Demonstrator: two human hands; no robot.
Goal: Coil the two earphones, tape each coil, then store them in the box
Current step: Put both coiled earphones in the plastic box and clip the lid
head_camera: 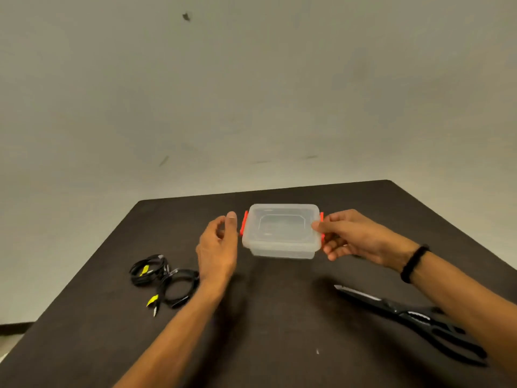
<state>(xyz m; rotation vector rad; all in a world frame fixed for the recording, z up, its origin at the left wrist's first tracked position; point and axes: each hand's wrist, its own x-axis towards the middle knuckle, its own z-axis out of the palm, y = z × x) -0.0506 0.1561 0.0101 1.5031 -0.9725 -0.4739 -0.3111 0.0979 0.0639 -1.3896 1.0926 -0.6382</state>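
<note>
A clear plastic box (282,231) with its lid on and red clips at both ends sits mid-table. My right hand (355,236) grips its right end, thumb on the lid edge and fingers curled round the red clip. My left hand (219,245) hovers just left of the left red clip, fingers loosely curved, holding nothing. Two black earphone coils lie at the left, each bound with yellow tape: one coil (148,270) farther back, the other coil (177,288) nearer, with its plug end trailing toward me.
Black scissors (414,317) lie on the dark table (279,331) at the right, under my right forearm, blades pointing left. A grey wall stands behind the table's far edge. The table's left edge drops off to the floor.
</note>
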